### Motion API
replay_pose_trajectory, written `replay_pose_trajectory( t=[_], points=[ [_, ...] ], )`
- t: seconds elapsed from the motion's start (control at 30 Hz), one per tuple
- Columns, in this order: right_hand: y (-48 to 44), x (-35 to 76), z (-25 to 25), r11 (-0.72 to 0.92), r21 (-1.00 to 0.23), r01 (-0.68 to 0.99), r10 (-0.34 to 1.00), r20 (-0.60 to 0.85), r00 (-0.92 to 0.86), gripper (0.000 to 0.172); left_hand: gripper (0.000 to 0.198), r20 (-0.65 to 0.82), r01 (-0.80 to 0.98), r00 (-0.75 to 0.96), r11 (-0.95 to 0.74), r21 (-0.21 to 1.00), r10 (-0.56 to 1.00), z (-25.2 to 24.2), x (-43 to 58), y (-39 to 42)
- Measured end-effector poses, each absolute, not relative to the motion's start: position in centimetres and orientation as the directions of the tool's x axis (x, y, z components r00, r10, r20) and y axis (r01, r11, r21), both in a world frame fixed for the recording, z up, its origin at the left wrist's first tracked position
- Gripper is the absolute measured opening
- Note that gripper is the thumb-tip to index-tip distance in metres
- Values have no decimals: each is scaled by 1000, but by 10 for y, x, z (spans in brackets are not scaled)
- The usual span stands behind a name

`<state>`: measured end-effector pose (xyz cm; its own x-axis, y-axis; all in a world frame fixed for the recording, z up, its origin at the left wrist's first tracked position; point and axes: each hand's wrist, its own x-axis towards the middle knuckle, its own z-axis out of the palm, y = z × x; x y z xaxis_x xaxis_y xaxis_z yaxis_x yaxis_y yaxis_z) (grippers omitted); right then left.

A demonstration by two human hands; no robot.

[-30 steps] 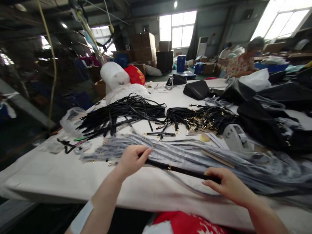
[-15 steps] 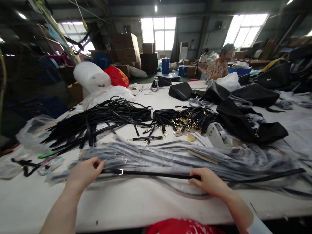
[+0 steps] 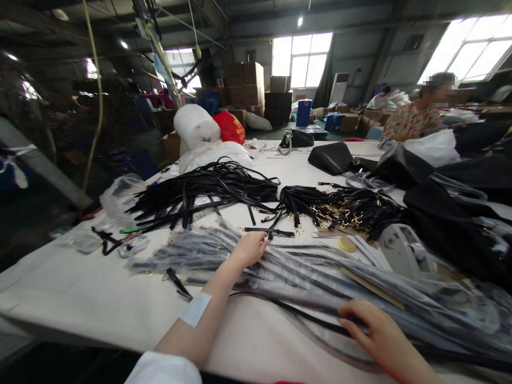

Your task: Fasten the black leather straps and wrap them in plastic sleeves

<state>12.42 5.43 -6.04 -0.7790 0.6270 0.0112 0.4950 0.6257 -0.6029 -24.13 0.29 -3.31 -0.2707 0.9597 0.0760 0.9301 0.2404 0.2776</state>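
Two hands now well apart, with no black strap pulled straight between them any more. Long black strap [image 3: 308, 317] now lying slack on the near side of the plastic-sleeved strap pile [image 3: 296, 269], probably the same piece as before. By judgement, a break from straightening that piece, with attention shifted across the pile.

Left hand [image 3: 250, 249] stretched over the pile to its far edge, fingertips drawn close together at the near side of a short clip-ended strap [image 3: 282, 232]. Cannot tell whether pinching it or just touching. Right hand [image 3: 372, 325] on the near side of the pile, thumb and fingers parted in a loose curve, right beside the long black strap; no firm grip to be seen, contact uncertain.

Off the pile's near left edge, a folded black strap end [image 3: 176, 282]. Beyond the pile, a large bundle of black straps [image 3: 216, 186] cinched by a white band [image 3: 279, 191], with gold swivel clasps [image 3: 328, 213] massed at the right end. Past the pile's far right side, a yellow-edged disc [image 3: 346, 244] and a pale tape dispenser [image 3: 400, 250]. Farther beyond, black bags [image 3: 330, 158] and a co-worker in a floral top [image 3: 412, 120].
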Motion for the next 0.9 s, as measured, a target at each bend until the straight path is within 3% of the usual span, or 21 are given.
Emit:
replay_pose_trajectory(
  t=[0.2,0.4,0.57,0.77,0.9],
  points=[
    [50,138,-66,592,-607,531,645,-39,-764,21,31,71,947,-175,149,283,982,-56,-222,79],
    [58,123,-55,585,-583,564,633,-106,-767,24,28,23,947,-137,125,296,990,-72,-218,99],
    [103,58,-24,636,-549,542,633,-30,-773,26,24,-1,943,-106,100,319,994,-79,-215,90],
    [190,-57,-29,593,-410,693,756,-14,-655,22,26,-11,930,-140,135,341,990,-82,-216,86],
    [219,-113,-53,515,-301,803,834,-41,-550,31,24,-12,923,-144,139,359,990,-82,-219,88]
  ],
)
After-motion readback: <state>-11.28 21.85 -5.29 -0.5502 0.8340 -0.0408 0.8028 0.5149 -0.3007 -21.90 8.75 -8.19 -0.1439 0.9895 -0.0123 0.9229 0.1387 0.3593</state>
